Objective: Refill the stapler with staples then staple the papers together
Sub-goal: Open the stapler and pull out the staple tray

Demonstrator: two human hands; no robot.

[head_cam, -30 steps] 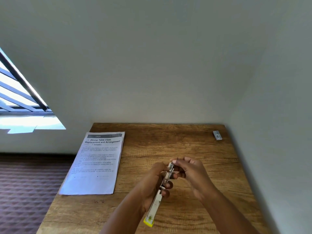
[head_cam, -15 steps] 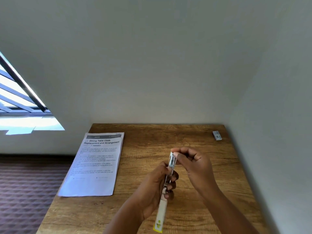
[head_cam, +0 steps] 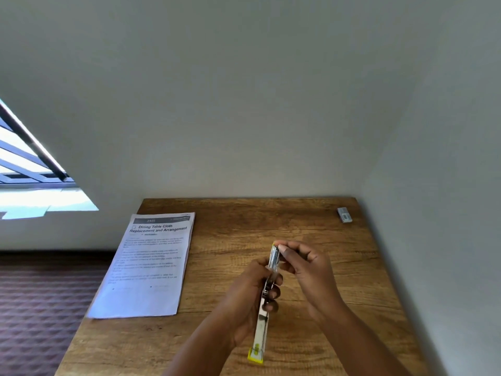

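Observation:
A slim metal stapler [head_cam: 261,329] with a yellow end is held above the wooden table [head_cam: 222,346], swung open along its length. My left hand [head_cam: 249,297] grips its middle from the left. My right hand [head_cam: 306,267] pinches the stapler's far tip between thumb and fingers; whether a strip of staples is under those fingers cannot be told. The printed papers [head_cam: 149,267] lie flat at the table's left edge, apart from both hands. A small grey staple box [head_cam: 344,214] sits at the far right corner.
Walls close the table in at the back and on the right [head_cam: 447,240]. Patterned carpet [head_cam: 40,308] lies beyond the left edge, under a bright window [head_cam: 27,172]. Bare wood shows between the papers and my hands.
The stapler has turned more upright and its far tip has risen away from me. My right hand moved up to that tip; my left hand kept its grip.

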